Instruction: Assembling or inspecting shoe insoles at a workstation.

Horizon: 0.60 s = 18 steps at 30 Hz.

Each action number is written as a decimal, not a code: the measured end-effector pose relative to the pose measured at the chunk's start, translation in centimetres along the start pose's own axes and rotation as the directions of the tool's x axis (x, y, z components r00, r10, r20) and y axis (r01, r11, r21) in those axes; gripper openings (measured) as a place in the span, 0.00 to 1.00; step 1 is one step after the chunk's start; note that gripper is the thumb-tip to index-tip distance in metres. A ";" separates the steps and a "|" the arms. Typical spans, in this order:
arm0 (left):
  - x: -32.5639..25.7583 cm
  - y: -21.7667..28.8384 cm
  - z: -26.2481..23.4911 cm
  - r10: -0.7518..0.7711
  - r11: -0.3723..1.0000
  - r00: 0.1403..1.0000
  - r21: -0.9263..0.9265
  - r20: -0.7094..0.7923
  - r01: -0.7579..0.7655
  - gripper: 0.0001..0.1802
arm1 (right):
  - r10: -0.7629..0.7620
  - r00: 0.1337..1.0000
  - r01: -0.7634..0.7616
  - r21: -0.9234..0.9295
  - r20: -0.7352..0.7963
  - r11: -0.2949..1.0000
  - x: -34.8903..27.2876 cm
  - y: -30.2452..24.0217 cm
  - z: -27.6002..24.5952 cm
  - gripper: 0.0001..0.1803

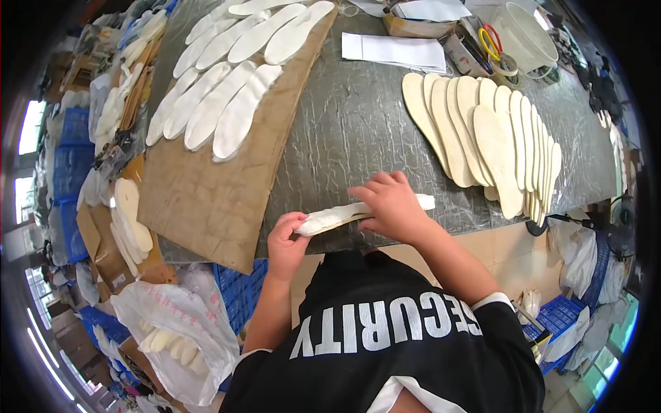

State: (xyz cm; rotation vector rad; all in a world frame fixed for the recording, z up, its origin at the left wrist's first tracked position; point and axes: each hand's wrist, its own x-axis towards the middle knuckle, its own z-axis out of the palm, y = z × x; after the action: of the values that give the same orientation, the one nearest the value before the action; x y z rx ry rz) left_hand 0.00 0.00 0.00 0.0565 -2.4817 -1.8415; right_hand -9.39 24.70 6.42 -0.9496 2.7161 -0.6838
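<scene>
Pressing a white insole [344, 213] flat, the right hand [392, 206] lies open-palmed on it while the left hand [286, 237] pinches its end. Judged next: smoothing along toward the left fingertips [297, 219]

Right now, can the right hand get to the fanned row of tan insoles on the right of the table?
Probably yes: the right hand presses the white insole, and bare table lies between it and the tan insoles.

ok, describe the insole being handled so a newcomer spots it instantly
Start at the grey worktable and go to its near edge. There a white insole lies flat between both hands: left hand pinching one end, right hand pressing on top. Unlike the fanned rows, it lies alone.
</scene>
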 end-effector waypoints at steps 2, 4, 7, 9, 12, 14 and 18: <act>0.0 -0.1 -0.2 -0.044 0.999 0.999 0.003 0.010 0.044 0.13 | 0.041 0.988 -0.051 0.062 0.152 0.997 0.9 0.0 0.8 0.24; -0.9 0.3 0.4 -0.010 0.999 1.000 -0.038 -0.024 0.010 0.13 | 0.011 0.988 -0.030 0.120 0.155 0.992 -0.1 0.0 0.7 0.21; -1.0 0.1 0.7 -0.004 0.997 1.000 -0.081 -0.022 0.002 0.12 | -0.015 0.991 -0.006 0.156 0.135 0.988 -0.4 0.3 1.1 0.17; -1.0 0.0 0.4 0.006 0.997 1.000 -0.073 -0.006 -0.006 0.12 | -0.032 0.992 0.010 0.174 0.125 0.985 -0.2 0.4 1.3 0.16; -1.0 0.1 0.3 -0.012 0.995 1.000 -0.102 0.000 0.012 0.11 | -0.050 0.991 0.031 0.153 0.122 0.988 -0.3 0.4 1.6 0.12; -0.6 0.5 0.3 -0.040 0.991 0.999 -0.124 0.025 0.043 0.12 | -0.041 0.998 0.034 0.135 0.055 0.990 -0.4 0.3 1.9 0.07; 0.4 2.6 0.6 -0.065 0.983 0.998 -0.174 0.008 0.066 0.12 | -0.129 0.988 0.137 0.097 -0.082 0.986 -0.3 -0.2 2.2 0.05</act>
State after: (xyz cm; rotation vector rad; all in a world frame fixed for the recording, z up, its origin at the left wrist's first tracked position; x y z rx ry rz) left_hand -0.42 1.35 2.34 0.1306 -2.3361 -2.0775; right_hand -8.34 23.95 4.56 -1.1089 2.6696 -0.8922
